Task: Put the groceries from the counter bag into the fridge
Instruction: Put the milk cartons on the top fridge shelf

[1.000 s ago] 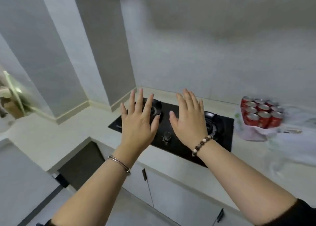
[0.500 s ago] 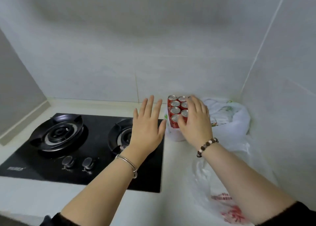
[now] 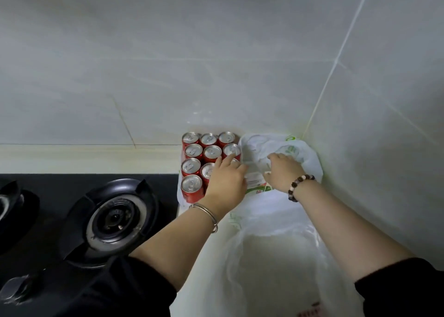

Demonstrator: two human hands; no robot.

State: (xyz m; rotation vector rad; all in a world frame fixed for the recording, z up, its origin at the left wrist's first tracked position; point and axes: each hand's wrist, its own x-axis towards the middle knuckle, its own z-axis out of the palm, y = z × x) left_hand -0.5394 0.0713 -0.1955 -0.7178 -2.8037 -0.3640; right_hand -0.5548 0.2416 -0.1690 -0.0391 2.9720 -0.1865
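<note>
My left hand [image 3: 225, 179] lies with fingers stretched forward and loose across the right side of a block of red cans [image 3: 194, 152], its thumb side touching the edge of the white plastic bag [image 3: 302, 155] in the far right corner of the counter [image 3: 84, 159]. My right hand [image 3: 283, 172] is inside the bag's mouth, its fingers bent into the folds; I cannot tell whether they grip anything. A white and green carton [image 3: 255, 183] shows in the bag between my two hands. The cans stand upright just left of the bag, against the tiled wall [image 3: 168, 76]. More crumpled plastic [image 3: 271, 244] lies nearer, under my right forearm. A black stove burner [image 3: 113, 220] sits on the left.
</note>
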